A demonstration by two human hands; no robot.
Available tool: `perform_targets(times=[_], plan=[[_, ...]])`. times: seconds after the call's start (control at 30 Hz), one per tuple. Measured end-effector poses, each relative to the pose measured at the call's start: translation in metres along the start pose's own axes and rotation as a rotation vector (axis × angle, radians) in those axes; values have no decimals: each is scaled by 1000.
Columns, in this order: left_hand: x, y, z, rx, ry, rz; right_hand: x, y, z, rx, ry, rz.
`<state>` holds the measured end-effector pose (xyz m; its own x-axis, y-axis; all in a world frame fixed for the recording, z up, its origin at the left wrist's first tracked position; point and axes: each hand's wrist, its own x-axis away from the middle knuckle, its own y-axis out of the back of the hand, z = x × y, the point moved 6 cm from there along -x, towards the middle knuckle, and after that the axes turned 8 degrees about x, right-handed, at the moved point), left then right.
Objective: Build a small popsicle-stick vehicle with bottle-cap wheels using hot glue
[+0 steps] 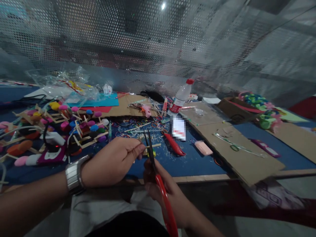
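Our left hand (111, 162) pinches a thin wooden stick (154, 145); our right hand (178, 201) grips red-handled scissors (161, 186), blades astride it, uncut.

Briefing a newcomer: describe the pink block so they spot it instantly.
Find the big cardboard sheet on the right. At its left edge, on the blue mat, lies the pink block. Unlike the red tool beside it, it's pale and rounded.
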<state>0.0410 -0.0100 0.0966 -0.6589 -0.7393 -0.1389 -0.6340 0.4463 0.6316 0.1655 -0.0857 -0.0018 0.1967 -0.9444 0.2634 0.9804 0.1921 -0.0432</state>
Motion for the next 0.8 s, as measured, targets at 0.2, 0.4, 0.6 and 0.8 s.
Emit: perform_targets(times=[0.2, 0.4, 0.6, 0.8], plan=[[-6, 3, 3, 180, 74, 48, -4, -4, 15, 130, 141, 77], [0, -2, -1, -244, -13, -44, -6, -1, 21, 116, 123, 51], [10, -10, -5, -573, -215, -67, -1, -4, 23, 40, 77, 99], [8, -2, -6, -276, -78, -47, -2, -2, 19, 92, 136, 41]])
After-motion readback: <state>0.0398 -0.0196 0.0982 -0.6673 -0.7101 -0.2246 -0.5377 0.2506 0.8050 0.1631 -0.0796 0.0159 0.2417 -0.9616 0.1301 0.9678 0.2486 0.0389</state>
